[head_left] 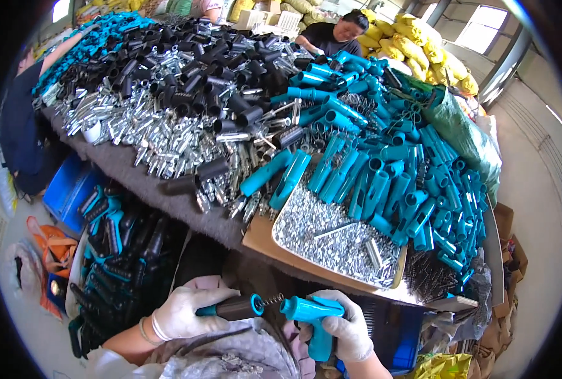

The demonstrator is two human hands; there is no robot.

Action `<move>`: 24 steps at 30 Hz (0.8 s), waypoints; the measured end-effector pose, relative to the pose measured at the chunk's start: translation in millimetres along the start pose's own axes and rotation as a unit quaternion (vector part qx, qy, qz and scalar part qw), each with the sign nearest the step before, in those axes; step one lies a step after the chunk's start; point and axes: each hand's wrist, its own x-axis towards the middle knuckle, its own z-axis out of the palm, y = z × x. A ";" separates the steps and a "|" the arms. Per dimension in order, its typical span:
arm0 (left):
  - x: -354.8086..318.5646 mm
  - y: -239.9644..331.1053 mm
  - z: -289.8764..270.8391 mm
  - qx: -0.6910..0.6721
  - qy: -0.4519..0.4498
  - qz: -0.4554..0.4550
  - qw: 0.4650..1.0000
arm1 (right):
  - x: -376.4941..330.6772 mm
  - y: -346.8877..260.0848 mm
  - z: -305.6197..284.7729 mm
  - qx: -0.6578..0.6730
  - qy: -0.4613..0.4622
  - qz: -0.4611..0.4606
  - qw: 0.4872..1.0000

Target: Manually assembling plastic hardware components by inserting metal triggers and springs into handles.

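Your left hand (183, 312), in a white glove, is closed around a dark cylindrical handle piece (230, 308) with a teal end, holding it level and pointing right. A small coiled spring (272, 300) sticks out of its teal end. Your right hand (346, 328), also gloved in white, grips a teal pistol-shaped nozzle body (312, 319) by its downward handle, its barrel pointing left toward the spring. The spring tip and the barrel mouth sit just beside each other, low in the view over your lap; you cannot tell whether they touch.

Just beyond your hands a cardboard tray (262, 240) holds a heap of small silver metal parts (331, 237). Behind and to the right of it lies a big pile of teal plastic bodies (413, 183). Further back the table (136, 174) carries black tubes (199, 76) and shiny metal fittings (167, 142). To your left, below the table edge, a container holds finished black and teal pieces (120, 252). Another person (338, 35) in a dark top sits at the far side of the table, in front of yellow sacks (420, 41)
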 end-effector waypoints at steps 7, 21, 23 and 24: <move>-11.2 38.2 -15.9 0.189 -0.067 0.050 0.978 | -17.5 -13.1 -10.7 -0.078 -0.059 0.078 0.992; 15.5 24.6 -23.6 -0.202 -0.465 -0.222 0.833 | -16.1 -2.1 11.5 -0.710 -0.172 -0.604 0.318; 17.5 26.0 -26.5 -0.197 -0.469 -0.222 0.832 | -15.1 -6.1 13.3 -0.707 -0.181 -0.605 0.318; 20.4 28.1 -27.3 -0.191 -0.478 -0.218 0.829 | -14.9 -7.4 13.5 -0.708 -0.185 -0.603 0.318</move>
